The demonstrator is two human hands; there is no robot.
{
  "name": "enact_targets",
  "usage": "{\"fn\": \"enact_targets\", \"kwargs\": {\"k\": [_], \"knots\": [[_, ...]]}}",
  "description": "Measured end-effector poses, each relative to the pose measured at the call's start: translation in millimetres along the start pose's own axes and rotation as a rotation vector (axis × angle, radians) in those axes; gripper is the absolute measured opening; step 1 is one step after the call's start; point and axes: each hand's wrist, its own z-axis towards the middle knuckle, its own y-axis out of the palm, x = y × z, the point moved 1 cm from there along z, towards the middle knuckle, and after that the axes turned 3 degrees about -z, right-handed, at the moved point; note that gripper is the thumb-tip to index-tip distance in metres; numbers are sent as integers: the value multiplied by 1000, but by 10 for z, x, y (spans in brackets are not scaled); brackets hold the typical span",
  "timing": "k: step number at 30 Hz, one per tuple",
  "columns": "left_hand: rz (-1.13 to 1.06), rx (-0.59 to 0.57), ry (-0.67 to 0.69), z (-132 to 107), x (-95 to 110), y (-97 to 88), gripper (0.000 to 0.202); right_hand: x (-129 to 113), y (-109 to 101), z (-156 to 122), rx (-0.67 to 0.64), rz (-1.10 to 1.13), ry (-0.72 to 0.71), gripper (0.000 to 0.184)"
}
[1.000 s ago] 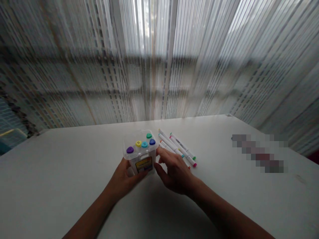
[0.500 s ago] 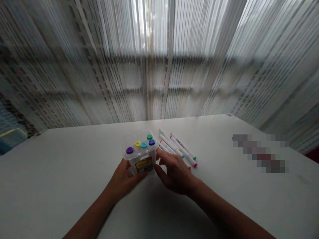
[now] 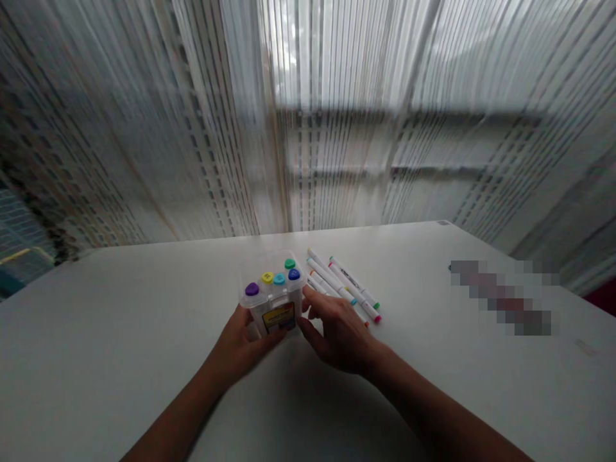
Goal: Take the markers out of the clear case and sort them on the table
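A clear plastic marker case [image 3: 257, 307] is held slightly tilted above the white table, with a yellow and black label on its front. Several markers stand in it, showing purple, yellow, light blue, dark blue and green [image 3: 289, 264] cap ends. My left hand [image 3: 243, 343] is closed around the case's left side and lower front, its thumb across the label. My right hand [image 3: 339, 330] grips the right side, thumb near the front corner; some of its fingertips are hidden. Just beyond that hand lie several loose white markers [image 3: 353, 285] with coloured ends.
The white table [image 3: 144, 333] stretches out to both sides. On its right lies a blurred-out, pixelated object [image 3: 500, 298]. Behind the far edge hang sheer striped curtains [image 3: 346, 179] before a window. Something red [image 3: 601, 298] shows at the right edge.
Almost nothing differs. The case and both hands keep the same hold, with only a very slight shift, and the loose markers lie as before. The curtain behind looks shifted.
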Motion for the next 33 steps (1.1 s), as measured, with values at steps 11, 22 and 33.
{"fn": "enact_targets", "kwargs": {"k": [11, 22, 33], "knots": [[11, -2, -6, -4, -16, -2, 57, -9, -9, -8, -14, -19, 6, 40], [2, -12, 10, -5, -44, -16, 56, -8, -10, -7, -24, -25, 9, 31], [-37, 24, -56, 1, -28, -1, 61, 62, -113, 84, -222, -410, 226, 32]]}}
